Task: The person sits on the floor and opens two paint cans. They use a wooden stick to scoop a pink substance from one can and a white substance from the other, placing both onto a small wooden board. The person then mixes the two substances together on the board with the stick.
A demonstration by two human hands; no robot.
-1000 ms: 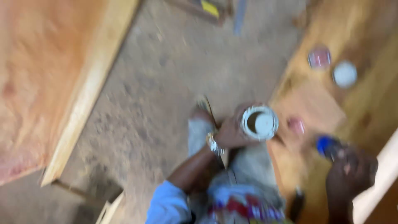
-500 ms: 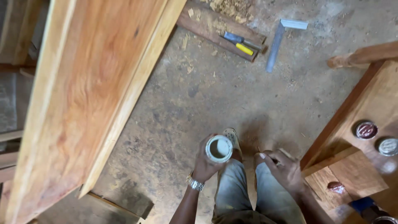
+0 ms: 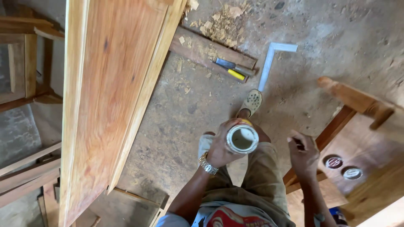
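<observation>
My left hand grips an open round tin with pale liquid inside, held upright in front of my legs. A metal watch sits on that wrist. My right hand hovers just right of the tin, fingers curled around a small dark object that I cannot make out. A large reddish wooden door panel stands on the left. My shoe is stepping forward on the dusty floor.
A wooden bench at right carries two round lids. On the floor ahead lie a plank with shavings, a yellow-handled chisel and a metal square. Wooden frames stand at far left.
The view has swung from the bench toward the door panel and floor. My left hand keeps the tin while I walk forward; my right hand has left the bench and come beside the tin.
</observation>
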